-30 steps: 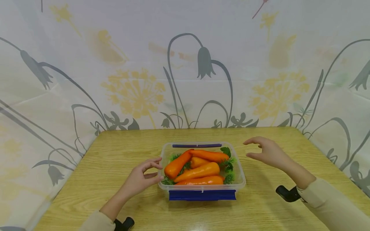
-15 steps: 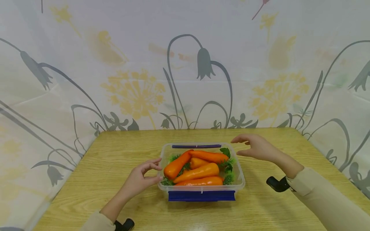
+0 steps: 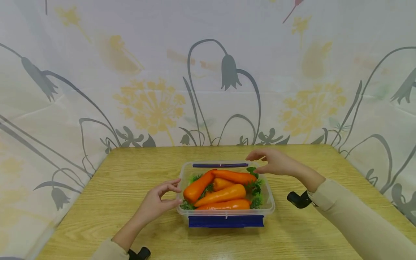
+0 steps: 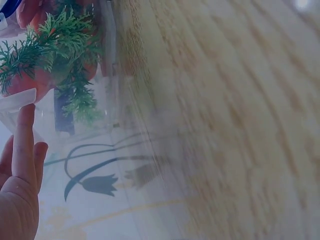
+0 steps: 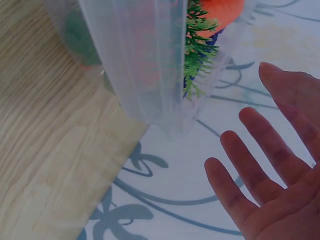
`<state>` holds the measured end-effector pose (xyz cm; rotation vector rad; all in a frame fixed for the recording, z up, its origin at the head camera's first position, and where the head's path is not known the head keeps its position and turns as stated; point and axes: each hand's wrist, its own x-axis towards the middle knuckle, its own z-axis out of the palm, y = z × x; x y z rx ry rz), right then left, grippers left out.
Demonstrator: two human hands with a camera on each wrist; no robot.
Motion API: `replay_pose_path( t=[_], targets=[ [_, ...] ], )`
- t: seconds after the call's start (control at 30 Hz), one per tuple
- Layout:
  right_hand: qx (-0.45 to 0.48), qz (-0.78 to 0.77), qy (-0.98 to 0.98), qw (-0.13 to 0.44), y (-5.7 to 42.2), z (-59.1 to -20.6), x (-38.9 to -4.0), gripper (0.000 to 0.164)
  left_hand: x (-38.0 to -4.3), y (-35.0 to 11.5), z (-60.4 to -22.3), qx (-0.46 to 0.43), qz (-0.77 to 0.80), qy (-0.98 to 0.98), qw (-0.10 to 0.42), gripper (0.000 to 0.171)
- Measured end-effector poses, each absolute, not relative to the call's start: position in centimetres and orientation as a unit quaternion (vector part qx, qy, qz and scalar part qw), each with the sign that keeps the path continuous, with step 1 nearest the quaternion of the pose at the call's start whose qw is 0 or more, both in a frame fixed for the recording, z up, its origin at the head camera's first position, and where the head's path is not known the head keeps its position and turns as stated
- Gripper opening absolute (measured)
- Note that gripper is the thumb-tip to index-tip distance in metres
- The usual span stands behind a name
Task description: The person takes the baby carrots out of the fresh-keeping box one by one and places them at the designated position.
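A clear plastic food container (image 3: pixel 272 202) without a lid in view stands on the table, with blue clip flaps on its front (image 3: pixel 225 221) and back sides. Several orange carrots (image 3: pixel 222 195) lie inside among green leafy sprigs (image 3: pixel 257 200). My left hand (image 3: pixel 157 198) is at the container's left side, its fingertips at the rim; in the left wrist view a finger (image 4: pixel 24 140) touches the rim edge. My right hand (image 3: pixel 277 162) hovers by the back right corner, fingers loosely bent and spread, holding nothing. In the right wrist view its fingers (image 5: pixel 250 165) are apart from the container wall.
The wooden table (image 3: pixel 136 166) ends at the back against a pale cloth (image 3: pixel 208 108) printed with grey and yellow flowers. Black wrist mounts (image 3: pixel 297 199) stick out from both sleeves.
My right hand has moved left, from beside the container to its back right corner. The left hand, the container and the carrots have stayed in place.
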<state>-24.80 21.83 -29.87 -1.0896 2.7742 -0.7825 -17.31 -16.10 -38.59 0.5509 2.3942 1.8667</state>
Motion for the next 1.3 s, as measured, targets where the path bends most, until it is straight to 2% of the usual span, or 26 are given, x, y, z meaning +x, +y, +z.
replay_pose_path(
  t=[0.5,0.87,1.03,1.3],
  targets=[
    [-0.391,-0.257,0.876,0.117,18.9,-29.1,-25.9,0.034,-17.2,-15.9,-38.3,0.179,0.605,0.776,0.022,0.030],
    [-0.418,-0.224,0.864,0.168,17.1,-30.2,-26.8,0.035,-17.2,-16.0,-38.4,0.175,0.604,0.777,0.028,0.029],
    [-0.425,-0.201,0.863,0.184,16.5,-30.5,-27.0,0.039,-17.3,-16.1,-38.6,0.180,0.603,0.777,0.025,0.026],
    [-0.379,-0.191,0.866,0.263,16.2,-30.5,-27.5,0.052,-17.3,-16.1,-38.6,0.183,0.606,0.773,0.024,0.026]
  ],
)
